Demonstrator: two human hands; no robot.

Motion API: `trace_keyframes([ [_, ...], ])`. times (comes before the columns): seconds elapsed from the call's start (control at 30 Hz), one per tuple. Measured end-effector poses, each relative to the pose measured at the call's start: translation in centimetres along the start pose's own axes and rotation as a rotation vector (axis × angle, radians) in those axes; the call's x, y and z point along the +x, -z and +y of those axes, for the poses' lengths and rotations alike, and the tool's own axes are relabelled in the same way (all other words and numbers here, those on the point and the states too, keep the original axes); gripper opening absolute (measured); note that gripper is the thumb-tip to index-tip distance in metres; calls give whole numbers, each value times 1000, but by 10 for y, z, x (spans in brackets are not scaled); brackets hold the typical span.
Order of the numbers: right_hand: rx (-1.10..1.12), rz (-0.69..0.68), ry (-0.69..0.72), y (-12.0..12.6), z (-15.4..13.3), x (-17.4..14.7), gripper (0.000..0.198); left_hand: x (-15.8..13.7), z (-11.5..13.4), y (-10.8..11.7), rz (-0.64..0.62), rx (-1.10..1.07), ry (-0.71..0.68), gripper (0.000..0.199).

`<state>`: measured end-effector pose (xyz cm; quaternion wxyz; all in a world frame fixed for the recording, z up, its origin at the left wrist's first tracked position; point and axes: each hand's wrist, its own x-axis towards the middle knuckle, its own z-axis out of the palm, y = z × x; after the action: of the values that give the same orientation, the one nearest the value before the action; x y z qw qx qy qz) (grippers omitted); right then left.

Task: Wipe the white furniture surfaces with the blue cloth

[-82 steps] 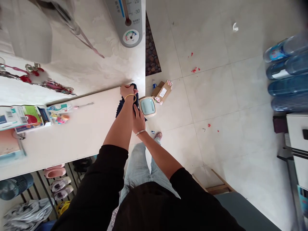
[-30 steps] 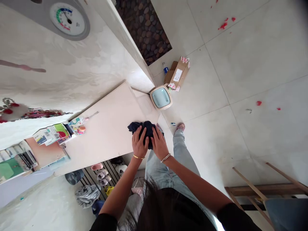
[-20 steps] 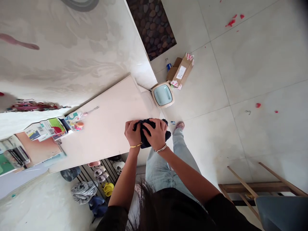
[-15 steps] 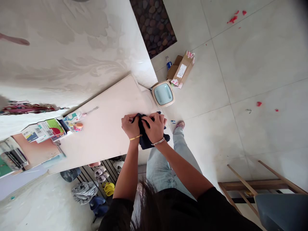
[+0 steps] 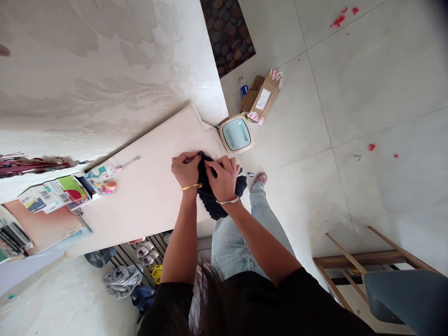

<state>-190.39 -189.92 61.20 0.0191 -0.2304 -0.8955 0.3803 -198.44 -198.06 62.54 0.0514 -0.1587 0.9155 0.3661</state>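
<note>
Both hands are gripping the cloth (image 5: 213, 200) now: the left hand (image 5: 185, 170) is pinching its edge, the right hand (image 5: 224, 179) is clutching its middle. Bunched a second ago, it is opening out, hanging off the counter (image 5: 147, 196) towards 6 o'clock, at the end nearest the bin (image 5: 236, 134).

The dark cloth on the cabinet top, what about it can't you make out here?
Head view only:
- dark cloth: its middle lies under the left hand and right hand, so its type is unclear.
- Its lower edge hangs past the cabinet top; folds blur together.
- Fingertips are buried in fabric.
</note>
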Motion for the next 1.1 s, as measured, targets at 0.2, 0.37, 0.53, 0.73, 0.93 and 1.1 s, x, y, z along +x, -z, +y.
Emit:
trace_keyframes([
  [0.2,39,93,37,-7,-5,15,26,11,10,-4,6,6,-28,9],
  [0.37,49,80,43,-7,-4,11,22,5,11,-1,41,0,-43,13],
  [0.53,43,70,61,-8,-5,15,24,10,9,2,7,47,-90,12],
  [0.73,-24,-27,81,-2,-7,18,27,15,12,8,-9,133,-241,11],
  [0.93,-6,-19,94,-4,-8,14,26,17,11,15,-50,201,-330,10],
  [1.1,10,46,99,-7,-7,18,26,23,12,10,-48,211,-474,12],
])
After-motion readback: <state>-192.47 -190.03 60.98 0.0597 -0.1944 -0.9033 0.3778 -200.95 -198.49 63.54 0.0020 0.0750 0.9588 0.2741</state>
